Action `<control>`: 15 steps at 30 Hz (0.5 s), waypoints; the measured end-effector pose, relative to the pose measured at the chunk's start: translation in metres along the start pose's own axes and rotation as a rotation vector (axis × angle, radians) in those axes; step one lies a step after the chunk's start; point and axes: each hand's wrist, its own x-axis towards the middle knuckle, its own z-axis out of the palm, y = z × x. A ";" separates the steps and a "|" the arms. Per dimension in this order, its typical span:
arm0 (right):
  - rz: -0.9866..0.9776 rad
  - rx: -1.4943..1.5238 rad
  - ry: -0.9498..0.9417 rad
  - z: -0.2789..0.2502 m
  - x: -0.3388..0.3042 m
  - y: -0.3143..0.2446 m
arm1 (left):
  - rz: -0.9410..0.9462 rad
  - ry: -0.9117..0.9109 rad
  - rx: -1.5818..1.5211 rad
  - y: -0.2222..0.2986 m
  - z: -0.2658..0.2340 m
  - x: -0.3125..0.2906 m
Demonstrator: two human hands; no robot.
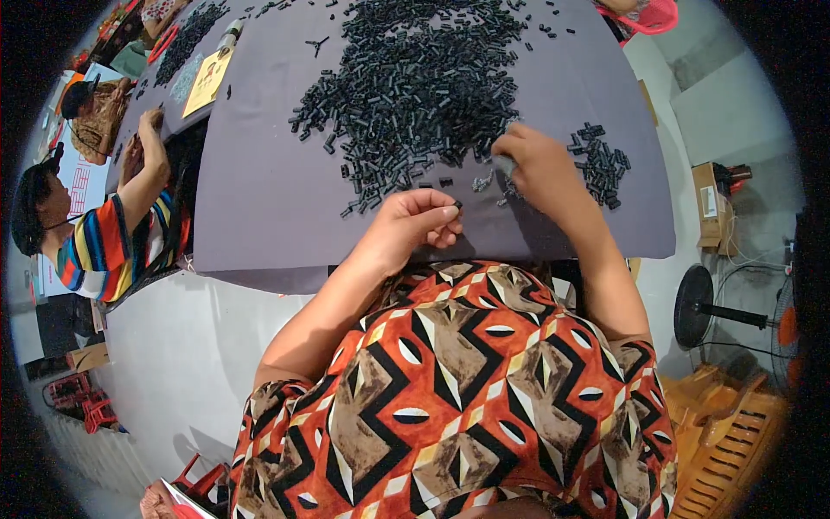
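Note:
My left hand (413, 223) is closed in a pinch near the table's front edge, with a small black tube-shaped piece (457, 205) between thumb and forefinger. To its right, my right hand (540, 169) is closed with its fingers bent down. Something greyish shows at its fingertips, too blurred to name. Beneath and beside those fingers lies a little cluster of small silvery parts (482, 181). One loose black piece (446, 182) lies beyond my left hand. A large heap of short black tubes (424, 95) spreads over the table beyond both hands.
A smaller heap of black pieces (601, 164) lies right of my right hand on the grey-covered table (259, 173). Leftward, a co-worker in a striped shirt (112, 242) works at an adjoining table. A fan (694, 305) and a cardboard box (711, 208) stand at right.

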 end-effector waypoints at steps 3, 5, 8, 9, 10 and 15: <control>0.015 -0.139 -0.098 0.007 0.008 -0.003 | 0.000 -0.009 -0.022 0.000 -0.001 -0.001; 0.022 -0.103 -0.117 0.010 0.011 -0.003 | 0.001 -0.005 -0.037 -0.001 -0.003 -0.001; -0.017 -0.118 -0.100 0.009 0.013 -0.006 | 0.005 0.003 -0.052 -0.001 -0.003 -0.001; -0.017 -0.119 -0.100 0.008 0.012 -0.006 | 0.012 0.009 -0.052 0.000 -0.003 -0.001; -0.017 -0.117 -0.091 0.009 0.010 -0.006 | 0.012 0.009 -0.052 -0.001 -0.003 -0.001; -0.006 -0.020 -0.037 0.005 -0.001 -0.009 | 0.026 0.021 -0.076 -0.001 -0.002 0.001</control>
